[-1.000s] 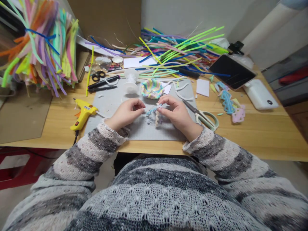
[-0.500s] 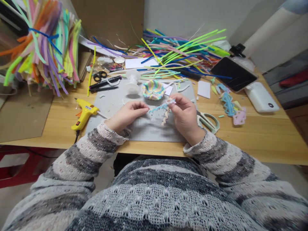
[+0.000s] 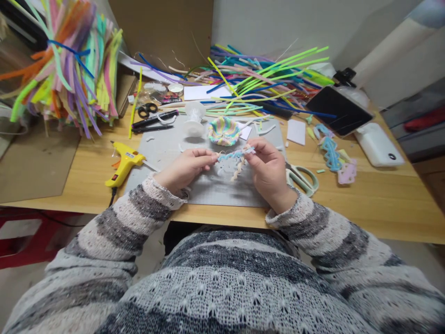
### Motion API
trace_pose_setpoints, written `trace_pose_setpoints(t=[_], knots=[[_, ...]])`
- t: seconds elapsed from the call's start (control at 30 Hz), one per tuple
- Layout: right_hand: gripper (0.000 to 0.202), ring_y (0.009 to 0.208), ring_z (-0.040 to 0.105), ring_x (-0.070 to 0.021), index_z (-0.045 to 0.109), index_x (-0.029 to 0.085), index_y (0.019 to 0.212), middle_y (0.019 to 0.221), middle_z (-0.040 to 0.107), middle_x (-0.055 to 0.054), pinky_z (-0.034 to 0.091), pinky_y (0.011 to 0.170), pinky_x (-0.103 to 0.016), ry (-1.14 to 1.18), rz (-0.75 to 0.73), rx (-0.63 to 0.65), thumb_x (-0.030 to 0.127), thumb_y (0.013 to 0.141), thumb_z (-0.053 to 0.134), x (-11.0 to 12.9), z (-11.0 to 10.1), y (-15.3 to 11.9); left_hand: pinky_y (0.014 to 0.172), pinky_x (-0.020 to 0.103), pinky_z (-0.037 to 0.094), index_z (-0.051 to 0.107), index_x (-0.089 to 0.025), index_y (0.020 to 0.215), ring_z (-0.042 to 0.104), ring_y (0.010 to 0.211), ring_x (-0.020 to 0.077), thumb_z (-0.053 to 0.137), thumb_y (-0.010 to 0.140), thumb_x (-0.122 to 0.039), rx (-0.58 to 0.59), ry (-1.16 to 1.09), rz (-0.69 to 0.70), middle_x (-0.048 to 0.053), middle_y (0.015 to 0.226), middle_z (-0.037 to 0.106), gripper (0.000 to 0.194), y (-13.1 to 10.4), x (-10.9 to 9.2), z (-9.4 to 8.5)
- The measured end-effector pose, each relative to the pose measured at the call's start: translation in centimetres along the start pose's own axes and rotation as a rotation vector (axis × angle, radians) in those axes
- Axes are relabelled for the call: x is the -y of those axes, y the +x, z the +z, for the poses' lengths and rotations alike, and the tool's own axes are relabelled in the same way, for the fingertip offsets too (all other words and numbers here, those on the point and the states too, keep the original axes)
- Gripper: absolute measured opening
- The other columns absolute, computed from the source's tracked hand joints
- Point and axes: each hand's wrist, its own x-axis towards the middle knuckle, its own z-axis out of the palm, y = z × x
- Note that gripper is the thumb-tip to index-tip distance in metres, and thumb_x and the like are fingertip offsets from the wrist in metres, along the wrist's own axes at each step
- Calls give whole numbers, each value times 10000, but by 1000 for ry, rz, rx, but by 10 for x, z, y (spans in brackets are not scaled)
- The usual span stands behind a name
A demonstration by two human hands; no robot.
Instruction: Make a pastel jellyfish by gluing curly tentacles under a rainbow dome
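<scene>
A: Quick, left hand [image 3: 186,169]?
B: Thumb and fingertips pinched on the left end of the blue wavy strip [image 3: 228,157].
A: Right hand [image 3: 271,171]?
B: Gripping the strip's other end, thumb against fingers. A cream wavy strip [image 3: 238,170] hangs from about the same spot, slanting down to the left. Joined there or just pinched together, can't tell; fingers cover it.
A: So the blue one's lying down?
B: No, held above the grey mat [image 3: 215,192], stretched roughly level between both hands.
A: Just beyond?
B: Ruffled pastel bowl [image 3: 223,131] on the mat, white spool [image 3: 194,121] just to its left.
A: Sides, fast.
B: Yellow glue gun [image 3: 125,163] on the wooden table [image 3: 382,204], left of the mat. Scissors [image 3: 302,180] beside the right hand, pale green handles in sight, blades mostly hidden. Farther right, a blue wavy piece [image 3: 331,155], with a pink piece [image 3: 347,172] next to it.
A: Back?
B: Loose heap of coloured fuzzy stems [image 3: 264,76], a flat black-screened device [image 3: 339,110] by its right end.
</scene>
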Motion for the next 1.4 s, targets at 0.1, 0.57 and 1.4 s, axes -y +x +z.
trace_pose_setpoints(t=[0.1, 0.57, 1.4], knots=[[74, 903, 563, -161, 657, 279, 864, 901, 594, 9, 455, 901, -354, -2, -20, -1, 281, 805, 702, 1, 1, 0, 577, 230, 363, 677, -140, 711, 475, 601, 73, 768, 643, -238, -23, 13, -6, -7, 683, 592, 150, 0, 1, -1], [90, 897, 556, -180, 618, 272, 852, 902, 561, -4, 467, 885, -374, -131, -19, -20, 349, 832, 659, 2, 1, -2, 565, 249, 385, 677, -136, 652, 485, 572, 84, 744, 634, -244, -25, 100, -45, 11, 630, 601, 128, 0, 0, -2], [127, 882, 550, -176, 564, 264, 877, 906, 543, -8, 472, 840, -346, -181, -25, -46, 367, 848, 632, 2, 0, -2, 600, 253, 397, 644, -148, 778, 502, 621, 97, 660, 746, -284, -101, 136, 83, 19, 751, 592, 140, 4, 1, -6]])
